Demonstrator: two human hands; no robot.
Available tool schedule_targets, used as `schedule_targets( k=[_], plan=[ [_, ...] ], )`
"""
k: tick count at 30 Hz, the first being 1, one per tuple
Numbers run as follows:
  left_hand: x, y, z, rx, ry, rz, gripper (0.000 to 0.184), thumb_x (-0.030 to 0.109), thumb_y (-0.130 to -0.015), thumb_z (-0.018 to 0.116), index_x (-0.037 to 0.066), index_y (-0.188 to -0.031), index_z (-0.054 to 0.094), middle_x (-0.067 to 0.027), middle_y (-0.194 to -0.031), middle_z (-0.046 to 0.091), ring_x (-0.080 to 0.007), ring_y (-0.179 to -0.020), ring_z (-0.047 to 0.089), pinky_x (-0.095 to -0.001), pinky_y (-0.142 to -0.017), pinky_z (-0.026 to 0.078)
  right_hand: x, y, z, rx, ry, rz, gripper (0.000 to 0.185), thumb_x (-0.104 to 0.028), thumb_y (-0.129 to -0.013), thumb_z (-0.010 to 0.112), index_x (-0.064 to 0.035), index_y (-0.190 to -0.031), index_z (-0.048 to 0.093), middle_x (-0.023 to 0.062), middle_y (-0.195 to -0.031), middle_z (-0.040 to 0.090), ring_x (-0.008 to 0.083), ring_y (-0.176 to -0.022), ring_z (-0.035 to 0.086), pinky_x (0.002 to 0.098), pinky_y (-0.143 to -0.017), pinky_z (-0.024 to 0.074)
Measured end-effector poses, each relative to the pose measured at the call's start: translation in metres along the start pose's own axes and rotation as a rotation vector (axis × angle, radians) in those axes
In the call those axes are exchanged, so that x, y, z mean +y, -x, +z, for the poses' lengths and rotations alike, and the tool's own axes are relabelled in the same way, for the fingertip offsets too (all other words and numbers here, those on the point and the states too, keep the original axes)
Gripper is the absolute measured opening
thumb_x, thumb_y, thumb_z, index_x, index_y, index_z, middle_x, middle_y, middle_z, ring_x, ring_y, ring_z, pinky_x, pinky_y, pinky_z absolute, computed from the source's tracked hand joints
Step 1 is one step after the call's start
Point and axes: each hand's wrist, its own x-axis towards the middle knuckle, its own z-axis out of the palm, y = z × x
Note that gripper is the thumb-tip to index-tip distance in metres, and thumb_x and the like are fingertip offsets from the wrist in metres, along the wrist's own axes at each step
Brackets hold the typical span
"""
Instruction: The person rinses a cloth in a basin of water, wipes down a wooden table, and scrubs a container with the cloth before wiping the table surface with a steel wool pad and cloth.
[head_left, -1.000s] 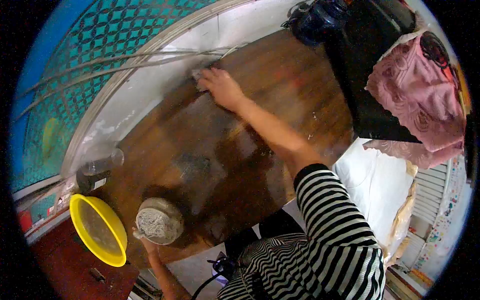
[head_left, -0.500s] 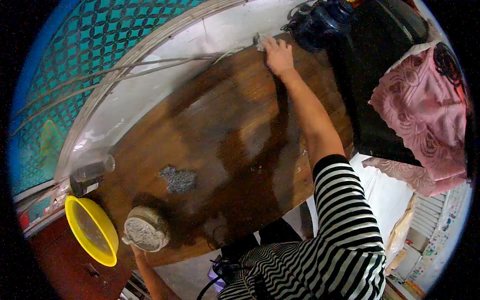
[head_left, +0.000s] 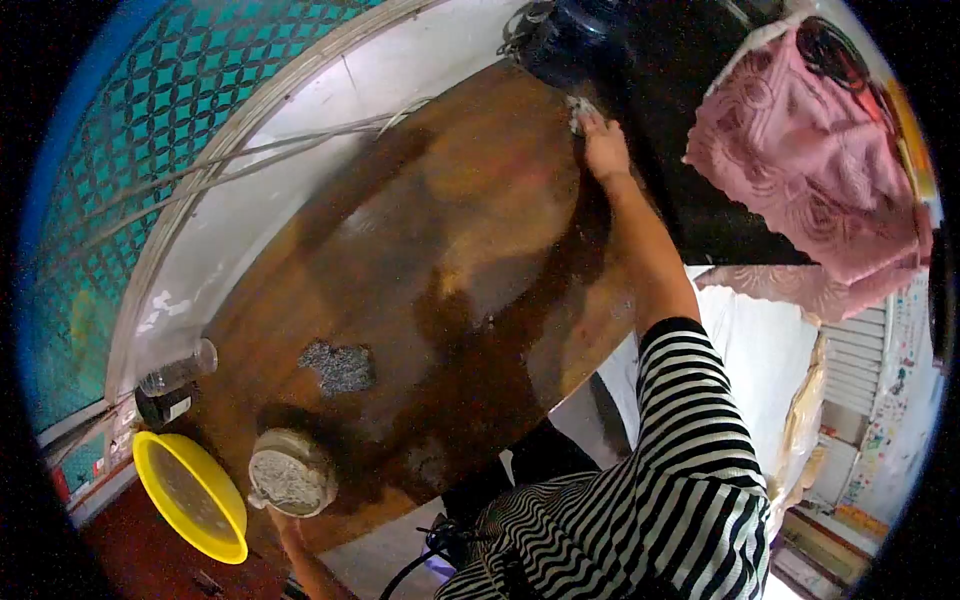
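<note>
My right hand (head_left: 606,148) is at the far right end of a brown wooden table (head_left: 400,210), its fingers pressing a small, crumpled light-grey wad (head_left: 577,114) against the wood; the wad's material is unclear. At the near left, my left hand (head_left: 288,528) grips the lower side of a round pot (head_left: 284,441) filled with pale grey, lumpy stuff. Part of that hand is hidden by the pot. A dark grey, fibrous pad (head_left: 338,368), like steel wool, lies flat on the table beyond the pot. Wet-looking sheen and dark shadow cover much of the tabletop.
A yellow basin (head_left: 192,505) holding cloudy liquid stands left of the pot, with a clear plastic container (head_left: 180,370) behind it. A dark blue jug (head_left: 572,45), black cloth (head_left: 690,190) and pink cloth (head_left: 800,170) are at the right. Cables (head_left: 300,140) run along the wall.
My right hand has moved with the grey wad from the wall-side edge toward the table's right end, below the jug. My left hand stays at the pot. The view has shifted slightly.
</note>
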Motion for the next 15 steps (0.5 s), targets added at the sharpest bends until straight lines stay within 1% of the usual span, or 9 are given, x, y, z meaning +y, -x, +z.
schedule_targets(
  k=[1, 3, 4, 5, 7, 10, 13, 14, 15],
  plan=[
    [0.0, -0.003, 0.0, -0.002, -0.007, 0.008, 0.073, 0.057, -0.094, 0.027, 0.012, -0.149, 0.01, -0.0101, -0.153, 0.017, -0.0308, -0.138, 0.024, -0.0445, -0.113, 0.019, 0.013, 0.014, 0.0, -0.027, 0.032, 0.035, 0.047, -0.005, -0.086, 0.044, -0.0056, -0.133, 0.043, 0.012, -0.134, 0.047, 0.0368, -0.105, 0.052, 0.0398, -0.091, 0.0438],
    [0.002, -0.007, -0.001, -0.01, -0.018, 0.006, 0.073, 0.057, -0.094, 0.026, 0.012, -0.149, 0.01, -0.0101, -0.153, 0.017, -0.0309, -0.138, 0.024, -0.0445, -0.113, 0.019, 0.043, 0.041, 0.034, 0.063, 0.01, 0.147, 0.05, -0.006, -0.086, 0.044, -0.0057, -0.136, 0.039, 0.0148, -0.13, 0.05, 0.037, -0.104, 0.053, 0.0409, -0.088, 0.0457],
    [0.001, -0.01, -0.001, -0.017, -0.023, 0.009, 0.073, 0.058, -0.094, 0.026, 0.012, -0.149, 0.01, -0.01, -0.153, 0.017, -0.0309, -0.138, 0.024, -0.0446, -0.113, 0.019, 0.055, 0.057, 0.042, -0.008, 0.003, 0.214, 0.046, -0.007, -0.087, 0.044, -0.0048, -0.133, 0.041, 0.018, -0.125, 0.053, 0.0367, -0.103, 0.055, 0.0416, -0.088, 0.0463],
    [0.001, -0.012, -0.001, -0.022, -0.031, 0.011, 0.073, 0.058, -0.094, 0.026, 0.012, -0.149, 0.01, -0.01, -0.153, 0.017, -0.0309, -0.138, 0.024, -0.0446, -0.113, 0.019, 0.072, 0.068, 0.059, -0.072, -0.268, 0.424, 0.04, -0.008, -0.088, 0.044, -0.004, -0.127, 0.046, 0.0193, -0.118, 0.056, 0.0355, -0.1, 0.056, 0.0417, -0.086, 0.047],
    [0.001, -0.018, -0.005, -0.04, -0.042, 0.007, 0.073, 0.058, -0.094, 0.025, 0.012, -0.149, 0.01, -0.01, -0.153, 0.017, -0.031, -0.138, 0.024, -0.0447, -0.113, 0.019, 0.061, 0.109, 0.022, -0.084, -0.072, 0.32, 0.037, -0.008, -0.086, 0.045, -0.0031, -0.123, 0.047, 0.0193, -0.114, 0.057, 0.0359, -0.096, 0.056, 0.0416, -0.083, 0.0478],
    [0.0, -0.027, -0.012, -0.069, -0.06, 0.01, 0.073, 0.058, -0.094, 0.025, 0.012, -0.149, 0.01, -0.0099, -0.153, 0.017, -0.0311, -0.138, 0.024, -0.0448, -0.113, 0.019, 0.061, 0.161, 0.028, -0.033, 0.027, 0.326, 0.041, -0.008, -0.084, 0.046, -0.0025, -0.125, 0.046, 0.0201, -0.114, 0.055, 0.0366, -0.094, 0.054, 0.0416, -0.08, 0.048],
    [-0.002, -0.035, -0.023, -0.09, -0.074, 0.003, 0.073, 0.058, -0.094, 0.024, 0.012, -0.149, 0.01, -0.0099, -0.153, 0.017, -0.0312, -0.137, 0.024, -0.0449, -0.113, 0.019, 0.059, 0.225, 0.043, 0.141, 0.077, 0.37, 0.042, -0.007, -0.082, 0.047, -0.002, -0.124, 0.047, 0.0222, -0.119, 0.051, 0.038, -0.097, 0.052, 0.0415, -0.082, 0.0469],
    [-0.004, -0.039, -0.027, -0.106, -0.084, -0.004, 0.073, 0.058, -0.094, 0.023, 0.012, -0.149, 0.01, -0.0099, -0.153, 0.018, -0.0312, -0.137, 0.024, -0.0449, -0.113, 0.019, 0.057, 0.242, 0.05, 0.237, 0.023, 0.384, 0.043, -0.007, -0.081, 0.049, -0.0014, -0.124, 0.047, 0.0231, -0.123, 0.048, 0.0392, -0.101, 0.049, 0.0423, -0.085, 0.0451],
    [-0.004, -0.043, -0.033, -0.117, -0.088, -0.006, 0.073, 0.058, -0.094, 0.023, 0.012, -0.149, 0.01, -0.0099, -0.153, 0.018, -0.0312, -0.137, 0.024, -0.045, -0.113, 0.019, 0.052, 0.256, 0.039, 0.181, -0.007, 0.412, 0.043, -0.007, -0.081, 0.049, -0.0015, -0.124, 0.047, 0.0234, -0.124, 0.047, 0.0397, -0.101, 0.049, 0.0428, -0.086, 0.0446]
  ],
)
